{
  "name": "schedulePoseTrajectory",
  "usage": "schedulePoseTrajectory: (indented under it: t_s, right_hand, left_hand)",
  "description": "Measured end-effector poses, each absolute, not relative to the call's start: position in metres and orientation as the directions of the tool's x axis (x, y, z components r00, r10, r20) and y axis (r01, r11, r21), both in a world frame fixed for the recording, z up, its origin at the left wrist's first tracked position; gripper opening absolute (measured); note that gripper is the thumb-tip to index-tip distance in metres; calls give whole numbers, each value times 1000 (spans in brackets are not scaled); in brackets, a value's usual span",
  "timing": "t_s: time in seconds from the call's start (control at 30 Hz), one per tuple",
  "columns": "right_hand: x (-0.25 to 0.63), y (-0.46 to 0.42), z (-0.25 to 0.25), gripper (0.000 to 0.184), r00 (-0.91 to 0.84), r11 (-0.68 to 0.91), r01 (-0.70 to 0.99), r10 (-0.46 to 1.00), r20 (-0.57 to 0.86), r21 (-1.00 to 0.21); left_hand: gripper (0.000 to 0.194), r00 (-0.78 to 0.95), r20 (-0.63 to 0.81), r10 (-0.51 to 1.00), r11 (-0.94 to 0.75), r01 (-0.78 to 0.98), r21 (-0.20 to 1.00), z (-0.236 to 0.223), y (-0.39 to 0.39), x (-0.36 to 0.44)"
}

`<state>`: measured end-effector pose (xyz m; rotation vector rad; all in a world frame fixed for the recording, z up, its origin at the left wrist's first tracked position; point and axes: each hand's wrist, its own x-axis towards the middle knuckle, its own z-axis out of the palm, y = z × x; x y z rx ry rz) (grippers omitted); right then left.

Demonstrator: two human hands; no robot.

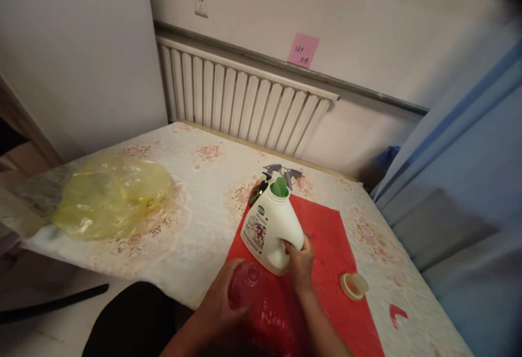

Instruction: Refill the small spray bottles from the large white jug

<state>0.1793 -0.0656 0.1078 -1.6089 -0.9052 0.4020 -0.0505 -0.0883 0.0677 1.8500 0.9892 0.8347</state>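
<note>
My right hand [300,262] grips the handle of a white detergent jug [274,229], which is uncapped and has a green pour spout in its mouth. The jug is slightly tilted above a red sheet [322,226]. Lower down, my left hand [222,294] is wrapped round a clear plastic bottle [244,286] whose open neck points up. The bottle looks red against the sheet, and its lower part is hard to make out. Right of both hands, a pale cap [353,285] lies on the sheet's edge. Behind the jug are a dark pump bottle [260,188] and grey spray heads [281,171].
A floral tablecloth [204,199] covers the table. On its left lies a crumpled yellow plastic bag [116,196]. A red scrap [397,314] rests near the right edge. Beyond the table stands a radiator [240,96], and a blue curtain [460,199] hangs at right.
</note>
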Motion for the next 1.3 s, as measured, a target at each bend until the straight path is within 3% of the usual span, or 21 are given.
schedulePoseTrajectory:
  t_s: [0.43, 0.63, 0.83, 1.0, 1.3]
  right_hand:
    - [188, -73, 110, 49, 573, -23, 348, 796, 194, -937]
    - [221, -98, 105, 62, 548, 20, 325, 810, 206, -945]
    - [279, -117, 85, 38, 596, -143, 349, 797, 102, -926]
    - [304, -107, 76, 22, 551, -252, 453, 833, 46, -855]
    - [308, -47, 76, 33, 540, -479, 622, 835, -105, -619]
  left_hand:
    - [69, 241, 154, 958, -264, 540, 799, 110, -117, -85]
    - [68, 202, 165, 965, -250, 539, 804, 119, -124, -76]
    - [69, 240, 184, 953, -272, 412, 870, 102, -120, -39]
    - [68, 229, 170, 958, -258, 443, 859, 83, -116, -10]
    - [72, 313, 136, 940, -263, 409, 874, 68, -107, 12]
